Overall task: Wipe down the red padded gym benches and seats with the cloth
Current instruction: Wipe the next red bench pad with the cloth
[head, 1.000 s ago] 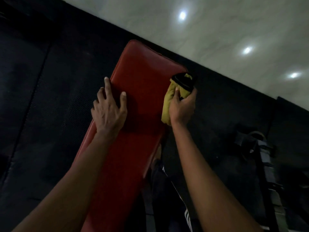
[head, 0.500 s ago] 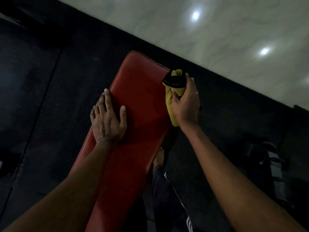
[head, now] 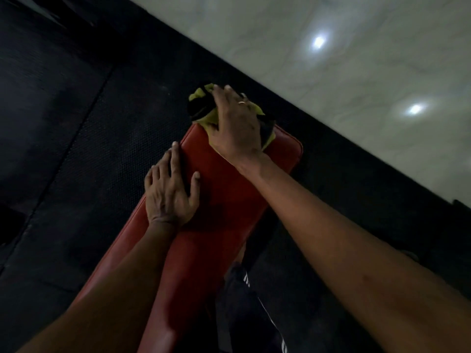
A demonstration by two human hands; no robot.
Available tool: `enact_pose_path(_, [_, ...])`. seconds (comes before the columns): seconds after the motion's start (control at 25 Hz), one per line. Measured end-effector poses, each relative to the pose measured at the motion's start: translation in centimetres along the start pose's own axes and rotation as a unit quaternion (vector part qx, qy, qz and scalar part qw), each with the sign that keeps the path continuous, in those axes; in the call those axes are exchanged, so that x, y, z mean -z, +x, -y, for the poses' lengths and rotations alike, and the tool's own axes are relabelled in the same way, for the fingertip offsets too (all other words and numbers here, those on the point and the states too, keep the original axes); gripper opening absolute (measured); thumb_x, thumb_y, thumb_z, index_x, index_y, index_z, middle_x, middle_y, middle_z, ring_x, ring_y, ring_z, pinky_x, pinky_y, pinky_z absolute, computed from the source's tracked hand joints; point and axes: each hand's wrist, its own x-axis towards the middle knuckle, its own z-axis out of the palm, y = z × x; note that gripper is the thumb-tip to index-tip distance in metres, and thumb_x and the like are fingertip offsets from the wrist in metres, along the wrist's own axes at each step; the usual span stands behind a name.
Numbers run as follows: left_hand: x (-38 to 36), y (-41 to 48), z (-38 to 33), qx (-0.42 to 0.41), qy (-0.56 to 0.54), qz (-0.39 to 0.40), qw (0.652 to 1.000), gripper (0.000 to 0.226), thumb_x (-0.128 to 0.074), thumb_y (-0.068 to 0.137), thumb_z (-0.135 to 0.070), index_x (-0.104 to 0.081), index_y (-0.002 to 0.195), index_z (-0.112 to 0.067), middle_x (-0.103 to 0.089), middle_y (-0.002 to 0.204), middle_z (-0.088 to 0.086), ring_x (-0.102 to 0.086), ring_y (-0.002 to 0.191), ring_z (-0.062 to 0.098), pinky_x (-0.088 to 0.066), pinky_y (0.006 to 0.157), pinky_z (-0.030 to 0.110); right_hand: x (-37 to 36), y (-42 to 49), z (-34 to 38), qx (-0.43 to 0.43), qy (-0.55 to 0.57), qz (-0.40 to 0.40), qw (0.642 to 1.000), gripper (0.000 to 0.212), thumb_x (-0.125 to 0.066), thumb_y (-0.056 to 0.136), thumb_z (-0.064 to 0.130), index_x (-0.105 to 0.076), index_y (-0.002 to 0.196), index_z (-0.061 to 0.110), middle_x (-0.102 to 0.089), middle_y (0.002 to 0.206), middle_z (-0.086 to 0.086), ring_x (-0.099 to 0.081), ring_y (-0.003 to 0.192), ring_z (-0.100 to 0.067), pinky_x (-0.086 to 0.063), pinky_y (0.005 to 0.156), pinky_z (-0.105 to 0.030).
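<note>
No readable text, label, brand or number anywhere; white marks on the dark trouser leg (head: pixel 251 314) near right, too blurred to tell as letters

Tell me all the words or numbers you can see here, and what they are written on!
There are no words or numbers that can be read.
The red bench shows no label.
The yellow and black cloth under the right hand shows no print.
The dark trousers bear white marks, too blurred to read as letters.
</note>
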Motion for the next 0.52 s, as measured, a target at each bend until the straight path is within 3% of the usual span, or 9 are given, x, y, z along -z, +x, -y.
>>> enact_pose_path(0.12, [-0.3, 0.2, 0.0, 0.005, 0.002, -0.005, 1.000, 0.075, -0.032, 0.099, -0.055, -0.018, 0.159, -0.014, -0.043, 0.150, 0.014, -0.045, 0.131, 0.031, -0.032, 0.111, 0.049, 0.7, 2.4, -0.7, 0.102, -0.017, 0.071, 0.992, 0.063, -0.062, 0.089, 0.044, -0.048, 0.140, 0.011, -0.055, 0.140, -0.010, -0.043, 0.139, -0.027, -0.030, 0.117, -0.043])
enact_pose_path(0.24, [-0.2, 0.1, 0.2, 0.011, 0.005, 0.000, 1.000, 0.075, -0.032, 0.098, -0.056, -0.019, 0.159, -0.015, -0.044, 0.149, 0.013, -0.046, 0.130, 0.031, -0.032, 0.111, 0.049, 1.8, 2.6, -1.8, 0.105, 0.020, 0.092, 0.990, 0.063, -0.061, 0.087, 0.050, -0.053, 0.134, 0.009, -0.060, 0.131, -0.011, -0.051, 0.131, -0.029, -0.037, 0.112, -0.046])
enact_pose_path(0.36, [-0.3, 0.2, 0.2, 0.011, 0.004, 0.001, 1.000, 0.075, -0.031, 0.097, -0.057, -0.019, 0.159, -0.016, -0.044, 0.150, 0.013, -0.046, 0.131, 0.030, -0.032, 0.111, 0.049, 3.2, 0.0, -4.4, 0.003, 0.095, 0.036, 0.995, 0.058, -0.062, 0.086, 0.045, -0.055, 0.131, 0.010, -0.064, 0.122, -0.009, -0.060, 0.117, -0.027, -0.048, 0.100, -0.044])
enact_pose_path(0.44, [-0.3, 0.1, 0.3, 0.012, 0.003, 0.003, 1.000, 0.075, -0.031, 0.097, -0.057, -0.020, 0.159, -0.015, -0.044, 0.149, 0.013, -0.046, 0.130, 0.031, -0.033, 0.111, 0.050, 3.9, -2.6, -6.4, -0.082, 0.105, 0.032, 0.991, 0.054, -0.069, 0.087, 0.031, -0.053, 0.135, 0.010, -0.064, 0.124, -0.008, -0.060, 0.116, -0.024, -0.050, 0.099, -0.041])
enact_pose_path(0.52, [-0.3, 0.2, 0.3, 0.012, 0.003, 0.002, 1.000, 0.076, -0.031, 0.097, -0.057, -0.020, 0.159, -0.015, -0.044, 0.149, 0.014, -0.047, 0.129, 0.031, -0.033, 0.110, 0.050, 4.1, -4.1, -7.1, -0.105, 0.084, 0.020, 0.991, 0.057, -0.073, 0.086, 0.028, -0.052, 0.136, 0.011, -0.063, 0.126, -0.006, -0.060, 0.118, -0.022, -0.051, 0.100, -0.039])
